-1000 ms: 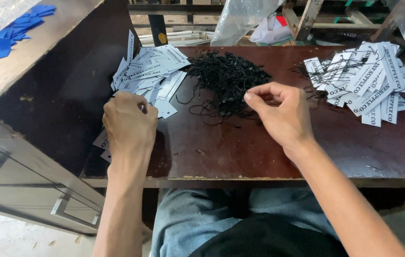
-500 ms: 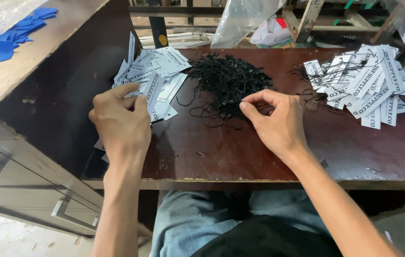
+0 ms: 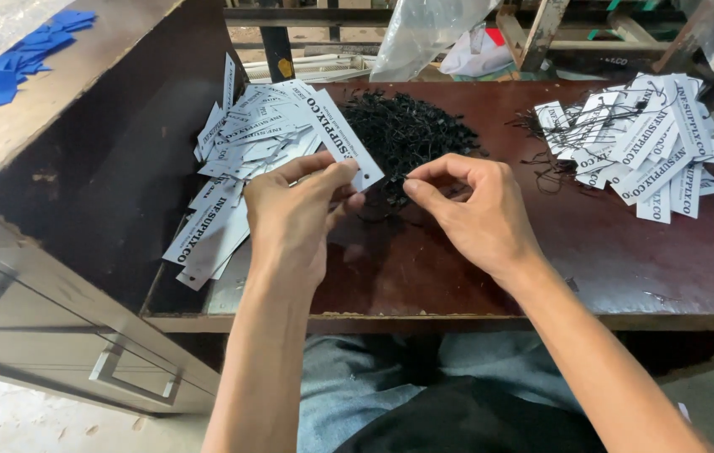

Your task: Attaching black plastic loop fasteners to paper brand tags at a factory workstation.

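Tag (image 3: 347,141), white, sits mid-frame, pinched in left hand (image 3: 294,214); right hand (image 3: 479,214) pinches a black string (image 3: 396,179) at its hole. Loose strings (image 3: 407,130) heap just above.

From my feed, the left hand (image 3: 294,220) and the right hand (image 3: 479,218) are both bare: no gloves, rings, watch or wristbands that I can see. Both forearms are uncovered too, with no sleeve showing anywhere up to the frame edge. At 6 o'clock I see the lap in faded blue-grey denim trousers (image 3: 374,386), and just below that a dark, near-black garment (image 3: 474,424) bunches at the bottom edge.
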